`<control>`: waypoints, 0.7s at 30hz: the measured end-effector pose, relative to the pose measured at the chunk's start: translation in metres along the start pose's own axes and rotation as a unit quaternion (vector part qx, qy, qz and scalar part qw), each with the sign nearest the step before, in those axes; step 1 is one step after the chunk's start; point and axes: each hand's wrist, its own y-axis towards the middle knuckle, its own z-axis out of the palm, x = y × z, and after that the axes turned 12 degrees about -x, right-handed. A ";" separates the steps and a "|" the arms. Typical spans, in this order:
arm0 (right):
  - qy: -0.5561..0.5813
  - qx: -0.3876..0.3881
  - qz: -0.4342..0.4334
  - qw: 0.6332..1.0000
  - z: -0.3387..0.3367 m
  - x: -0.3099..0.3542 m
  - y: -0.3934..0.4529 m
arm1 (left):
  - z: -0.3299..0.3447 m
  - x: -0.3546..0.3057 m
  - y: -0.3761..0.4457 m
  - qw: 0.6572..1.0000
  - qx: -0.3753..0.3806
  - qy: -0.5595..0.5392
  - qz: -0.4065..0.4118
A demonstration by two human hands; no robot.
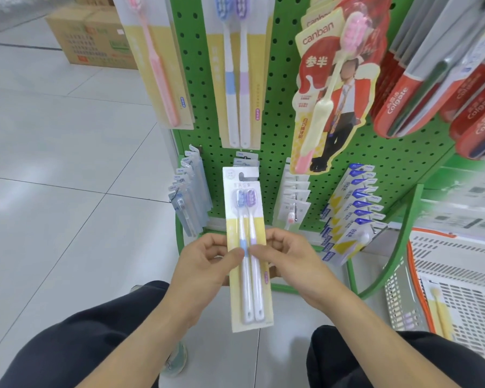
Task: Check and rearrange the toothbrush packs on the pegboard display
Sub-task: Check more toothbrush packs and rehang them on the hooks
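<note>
Both forearms are bare, with no sleeve, watch, bracelet or ring showing on either one. The left hand [207,264] and right hand [289,256] wear no gloves, and the nails that show are short and unpainted. The legs are covered by dark, near-black trousers [76,340] of plain smooth cloth with soft folds at the knees. Between the knees a pale grey-green shoe [177,359] with a lighter sole shows

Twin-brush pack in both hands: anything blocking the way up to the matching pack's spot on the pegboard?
Nothing visible. The held pack, pinched by left hand and right hand, sits directly below the matching pack on the pegboard; lower-row packs stay behind it.
</note>
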 end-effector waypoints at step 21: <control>-0.083 0.052 -0.062 0.993 -0.008 0.000 -0.007 | -0.021 0.002 0.000 0.987 0.148 -0.015 -0.064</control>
